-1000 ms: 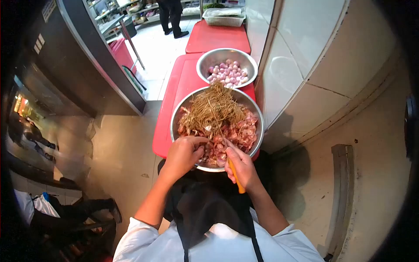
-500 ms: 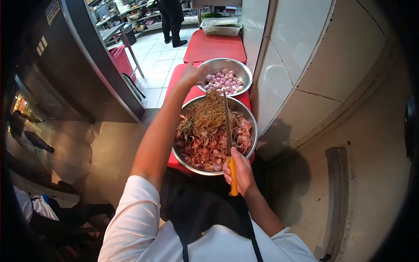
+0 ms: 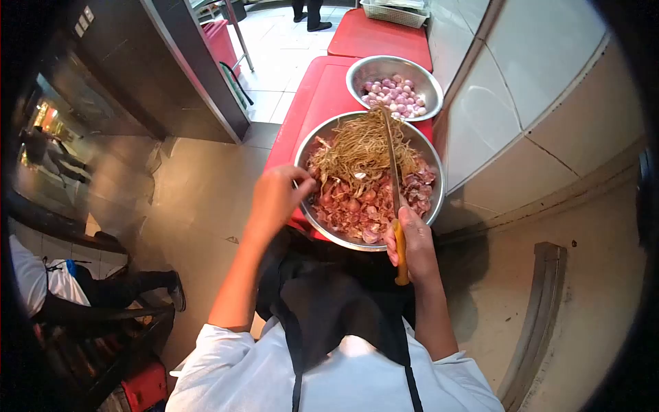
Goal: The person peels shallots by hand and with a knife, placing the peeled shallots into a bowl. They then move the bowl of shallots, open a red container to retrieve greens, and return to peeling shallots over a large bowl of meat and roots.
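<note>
My right hand [image 3: 417, 242] is wrapped around the yellow handle of a long knife [image 3: 393, 161]. Its blade points away from me, above the large metal bowl [image 3: 436, 145]. In that bowl lie reddish shallots and loose skins [image 3: 357, 206], with a heap of dry brown roots or stalks [image 3: 360, 145] at the far side. At the bowl's left rim is my left hand [image 3: 276, 199], fingers bent and thumb apart, with nothing visible between them. Behind stands a smaller metal bowl [image 3: 355, 72] with peeled pinkish shallots [image 3: 398, 95].
Both bowls stand on a red stool or table [image 3: 312, 99]; a second red one [image 3: 377, 41] behind it bears a white basket [image 3: 395, 14]. A tiled wall [image 3: 542, 82] runs close on the right. Another person's legs [image 3: 312, 14] show at the back, a seated person [image 3: 75, 281] at lower left.
My left hand has come back from the smaller bowl to the left rim of the large one. My right hand still holds the knife. The view has shifted, so the bowls appear further right and higher.
</note>
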Demonstrator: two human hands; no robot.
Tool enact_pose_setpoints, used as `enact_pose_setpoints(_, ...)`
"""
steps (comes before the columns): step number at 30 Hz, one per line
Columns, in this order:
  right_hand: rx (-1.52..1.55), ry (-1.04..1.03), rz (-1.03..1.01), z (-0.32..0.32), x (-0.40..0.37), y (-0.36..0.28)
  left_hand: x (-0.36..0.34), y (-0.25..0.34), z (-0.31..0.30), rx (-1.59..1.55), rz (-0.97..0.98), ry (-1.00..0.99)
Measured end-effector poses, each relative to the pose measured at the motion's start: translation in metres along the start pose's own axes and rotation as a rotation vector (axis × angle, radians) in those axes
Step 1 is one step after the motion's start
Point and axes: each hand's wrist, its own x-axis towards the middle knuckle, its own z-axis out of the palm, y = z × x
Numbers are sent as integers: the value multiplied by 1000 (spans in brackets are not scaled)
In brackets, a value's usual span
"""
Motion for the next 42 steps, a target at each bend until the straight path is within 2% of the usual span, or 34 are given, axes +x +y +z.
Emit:
enact_pose_setpoints(3, -42, -36, 21, 13, 7, -4, -19, 10, 10, 112, 152, -33)
enact_pose_setpoints(4, -25, -22, 39, 20, 6, -8, -21, 16, 16, 146, 137, -73)
enact_pose_setpoints(11, -38, -58, 86, 32, 2, -2, -19, 20, 42, 236, 131, 10)
enact_pose_setpoints(14, -81, -46, 95, 28, 3, -2, -17, 18, 37, 98, 9, 86)
enact_pose_setpoints(18, -128, -33, 132, 31, 7, -6, -18, 14, 25, -474, -235, 66)
enact_pose_setpoints(21, -123, -78, 190, 43, 15, -13, -20, 6, 31, -527, -205, 47)
enact_pose_setpoints(27, -38, -261, 295, 52, 35, -7, -21, 3, 48, -899, -370, 66)
enact_pose_setpoints(33, -58, -245, 276, 61, 42, -4, -20, 13, 44, -951, -438, 21)
enact_pose_setpoints(36, -45, -235, 275, 61, 42, -1, -21, 8, 59, -950, -384, 142)
enact_pose_setpoints(39, -95, -197, 289, 65, 43, -2, -23, 12, 53, -717, -320, 139)
enact_pose_setpoints(40, -71, -166, 322, 65, 43, -5, -22, 13, 56, -747, -361, 142)
enact_pose_setpoints(42, -44, -144, 361, 60, 49, 2, -22, 12, 59, -692, -278, 152)
